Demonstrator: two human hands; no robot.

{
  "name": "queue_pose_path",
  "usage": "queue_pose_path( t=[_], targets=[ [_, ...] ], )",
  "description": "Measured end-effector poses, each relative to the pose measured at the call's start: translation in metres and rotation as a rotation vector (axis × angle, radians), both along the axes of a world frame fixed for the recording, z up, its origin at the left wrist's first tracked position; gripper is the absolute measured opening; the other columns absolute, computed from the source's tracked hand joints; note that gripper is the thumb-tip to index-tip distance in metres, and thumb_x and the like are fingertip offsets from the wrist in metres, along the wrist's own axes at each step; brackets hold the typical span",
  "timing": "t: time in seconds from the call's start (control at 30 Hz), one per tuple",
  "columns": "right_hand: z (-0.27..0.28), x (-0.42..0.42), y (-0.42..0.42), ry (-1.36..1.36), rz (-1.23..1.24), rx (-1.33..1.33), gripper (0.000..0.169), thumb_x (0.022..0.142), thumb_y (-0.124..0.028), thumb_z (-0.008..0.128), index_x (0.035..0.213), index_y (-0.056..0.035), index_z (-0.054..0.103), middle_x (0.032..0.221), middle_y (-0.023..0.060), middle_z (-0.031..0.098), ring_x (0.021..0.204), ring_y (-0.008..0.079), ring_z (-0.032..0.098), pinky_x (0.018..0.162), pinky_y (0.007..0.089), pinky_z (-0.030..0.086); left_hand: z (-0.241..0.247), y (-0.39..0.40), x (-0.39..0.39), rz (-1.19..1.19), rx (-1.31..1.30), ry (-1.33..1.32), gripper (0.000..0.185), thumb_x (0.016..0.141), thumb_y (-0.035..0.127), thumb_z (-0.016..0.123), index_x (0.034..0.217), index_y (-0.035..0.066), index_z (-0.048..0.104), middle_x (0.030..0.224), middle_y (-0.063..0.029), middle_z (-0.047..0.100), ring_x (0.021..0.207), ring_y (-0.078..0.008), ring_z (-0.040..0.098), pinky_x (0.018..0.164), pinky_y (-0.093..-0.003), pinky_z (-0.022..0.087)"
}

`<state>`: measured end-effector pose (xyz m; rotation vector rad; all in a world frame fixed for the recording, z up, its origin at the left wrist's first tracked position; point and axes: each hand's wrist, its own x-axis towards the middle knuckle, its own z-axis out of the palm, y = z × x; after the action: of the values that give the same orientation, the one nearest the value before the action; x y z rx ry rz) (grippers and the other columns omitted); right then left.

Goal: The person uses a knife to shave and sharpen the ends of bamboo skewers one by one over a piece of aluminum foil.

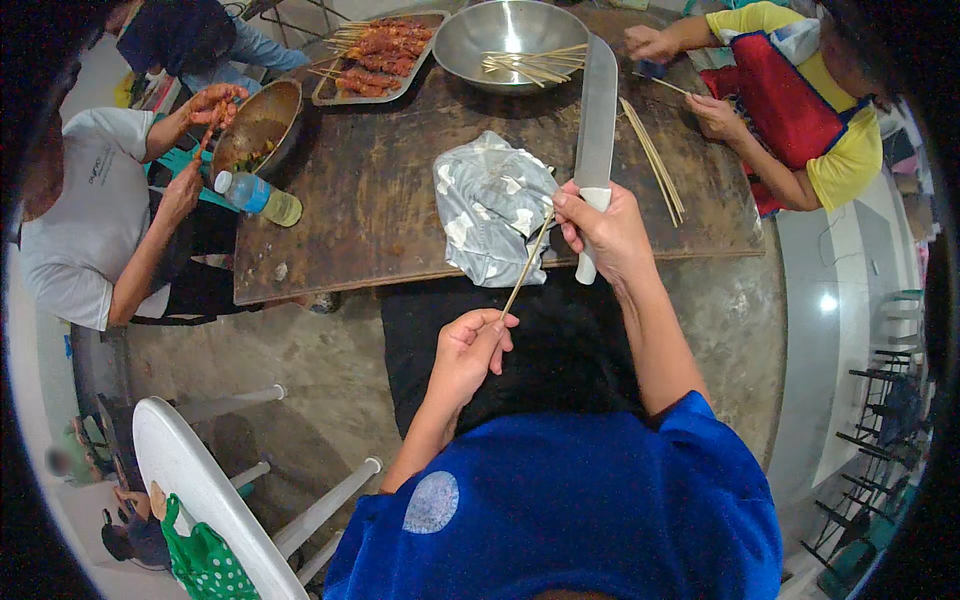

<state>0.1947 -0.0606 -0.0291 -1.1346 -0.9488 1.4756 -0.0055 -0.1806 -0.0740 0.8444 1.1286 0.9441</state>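
Observation:
My left hand [472,345] pinches the lower end of a thin bamboo skewer [526,268], which slants up to the fingers of my right hand [611,229]. That right hand also grips the white handle of a large, wide-bladed knife [598,112], its blade pointing away from me. A grey patterned cloth [491,202] lies bunched at the table's near edge, just left of the knife. Several loose skewers [652,161] lie on the wood to the right. Beyond, a steel bowl [469,52] holds more skewers [532,64].
A metal tray [324,97] of skewered meat and a wok [292,101] with food stand on the wooden table [360,210]. A bottle [259,198] lies tilted at left. Co-workers sit at both sides, one holding a skewer. A white plastic table [217,487] stands lower left.

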Motion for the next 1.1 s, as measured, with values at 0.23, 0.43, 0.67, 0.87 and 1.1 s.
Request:
queue_pose_path(
  t=[0.23, 0.43, 0.67, 0.87, 1.1],
  targets=[
    [0.001, 0.004, -0.003, 0.05, -0.009, -0.029, 0.018, 0.091, -0.018, 0.067, 0.086, -0.0027, 0.059, 0.069, 0.0039, 0.061, 0.051, 0.0084, 0.053, 0.042, 0.0234, 0.04, 0.0, 0.001, -0.007, -0.028, 0.003, 0.001, 0.016, 0.096, 0.008, 0.056, 0.103, -0.003, 0.065, 0.075, -0.0077, 0.065, 0.05, -0.0095, 0.052, 0.046, -0.0225, 0.043],
    [-0.005, 0.011, -0.004, 0.075, -0.008, -0.065, 0.021, 0.092, -0.022, 0.067, 0.089, -0.003, 0.059, 0.071, 0.0033, 0.062, 0.051, 0.0081, 0.054, 0.042, 0.0228, 0.042, -0.014, 0.005, -0.025, 0.074, 0.015, -0.289, 0.033, 0.096, 0.021, 0.055, 0.117, -0.004, 0.059, 0.09, -0.0137, 0.069, 0.059, -0.0148, 0.061, 0.053, -0.0249, 0.053],
    [-0.024, -0.004, -0.008, 0.402, -0.131, -0.074, 0.018, 0.093, -0.019, 0.063, 0.092, -0.0019, 0.059, 0.079, 0.0077, 0.063, 0.06, 0.0117, 0.058, 0.047, 0.0256, 0.046, -0.034, 0.016, -0.02, 0.295, -0.14, -1.093, 0.046, 0.094, 0.024, 0.051, 0.133, -0.001, 0.049, 0.115, -0.0151, 0.065, 0.092, -0.0229, 0.067, 0.07, -0.0309, 0.058],
    [-0.034, -0.028, -0.021, 0.408, -0.084, -0.085, 0.018, 0.095, -0.019, 0.062, 0.087, -0.0033, 0.06, 0.071, 0.0054, 0.061, 0.054, 0.0114, 0.054, 0.047, 0.0253, 0.043, 0.002, 0.045, 0.043, 0.288, 0.02, -0.493, 0.035, 0.101, 0.019, 0.053, 0.131, 0.0, 0.052, 0.115, -0.0101, 0.064, 0.094, -0.0126, 0.061, 0.068, -0.0249, 0.052],
    [-0.031, -0.03, -0.036, 0.267, 0.07, -0.097, 0.022, 0.097, -0.024, 0.058, 0.088, -0.0041, 0.063, 0.071, 0.0024, 0.059, 0.056, 0.0088, 0.054, 0.049, 0.0246, 0.043, 0.017, 0.076, 0.05, 0.453, 0.208, -0.389, 0.023, 0.102, 0.017, 0.049, 0.114, -0.001, 0.057, 0.104, -0.0091, 0.065, 0.092, -0.0114, 0.06, 0.074, -0.0267, 0.051]
  ],
)
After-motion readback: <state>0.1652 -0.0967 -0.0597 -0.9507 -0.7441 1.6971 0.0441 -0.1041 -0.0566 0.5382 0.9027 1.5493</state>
